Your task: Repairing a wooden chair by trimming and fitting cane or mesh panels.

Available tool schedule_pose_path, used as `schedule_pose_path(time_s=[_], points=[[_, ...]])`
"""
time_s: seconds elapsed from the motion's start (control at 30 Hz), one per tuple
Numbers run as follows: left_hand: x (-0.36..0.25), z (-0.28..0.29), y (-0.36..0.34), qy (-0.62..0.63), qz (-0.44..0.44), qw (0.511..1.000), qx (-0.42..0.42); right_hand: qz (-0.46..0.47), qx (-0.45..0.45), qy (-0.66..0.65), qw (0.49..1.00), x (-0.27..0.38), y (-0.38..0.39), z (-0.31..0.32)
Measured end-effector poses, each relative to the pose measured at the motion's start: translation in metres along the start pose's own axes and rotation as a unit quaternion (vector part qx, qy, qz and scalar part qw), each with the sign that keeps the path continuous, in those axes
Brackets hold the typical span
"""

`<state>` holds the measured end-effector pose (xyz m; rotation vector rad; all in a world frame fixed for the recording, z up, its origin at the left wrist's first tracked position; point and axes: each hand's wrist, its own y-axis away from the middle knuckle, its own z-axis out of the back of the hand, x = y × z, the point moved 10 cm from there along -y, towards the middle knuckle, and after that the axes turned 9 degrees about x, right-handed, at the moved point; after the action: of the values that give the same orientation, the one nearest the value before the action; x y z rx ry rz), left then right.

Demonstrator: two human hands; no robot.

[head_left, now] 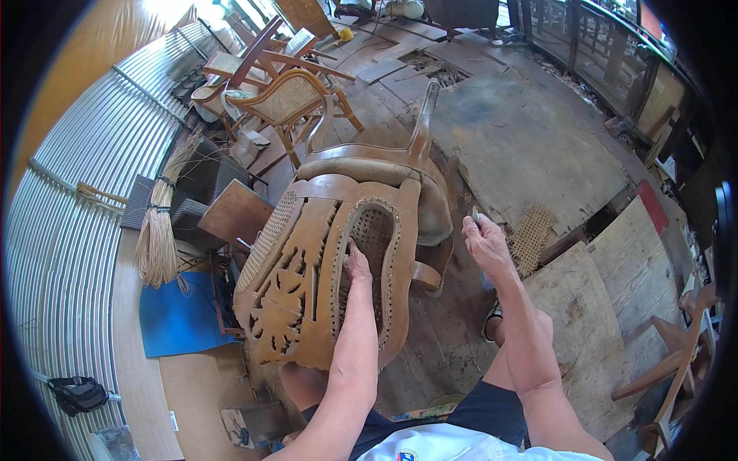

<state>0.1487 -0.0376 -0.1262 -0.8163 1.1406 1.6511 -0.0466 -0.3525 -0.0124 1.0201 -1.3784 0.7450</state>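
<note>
A carved brown wooden chair (392, 269) lies tipped before me, its padded seat beyond the backrest. Small holes line the rim of the oval opening (390, 315) in the backrest, and woven cane (373, 230) shows inside. My left hand (356, 265) reaches into this opening by its left rim; one finger points forward, while the others are largely hidden. To the right of the chair, my right hand (487, 244) is closed in the air around a small object with a pale tip (475, 213), its kind unclear. A loose piece of cane webbing (532, 238) lies beyond that hand.
Cane-backed chairs (288, 100) are piled at the far left. Next to the corrugated metal wall (77, 230) hangs a bundle of cane strands (157, 238) above a blue sheet (181, 311). Plywood boards (569, 323) cover floor at right, near wooden chair parts (680, 361).
</note>
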Motion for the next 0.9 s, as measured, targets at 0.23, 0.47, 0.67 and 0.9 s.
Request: schedule_pose_path(time_s=[0.23, 0.47, 0.67, 0.9], points=[[-0.004, 0.015, -0.04, -0.225, -0.09, 0.968, -0.067, 0.039, -0.001, 0.0, 0.999, 0.01, -0.002, -0.004], [0.075, 0.03, -0.158, 0.006, -0.088, 0.994, -0.057, 0.036, 0.016, -0.029, 0.999, 0.016, -0.007, -0.003], [0.062, 0.029, -0.123, -0.239, -0.215, 0.947, -0.015, 0.014, 0.003, -0.029, 0.999, 0.016, -0.008, 0.001], [0.0, 0.009, -0.038, 0.136, -0.117, 0.981, 0.07, 0.034, 0.0, -0.056, 0.998, 0.012, -0.003, 0.01]])
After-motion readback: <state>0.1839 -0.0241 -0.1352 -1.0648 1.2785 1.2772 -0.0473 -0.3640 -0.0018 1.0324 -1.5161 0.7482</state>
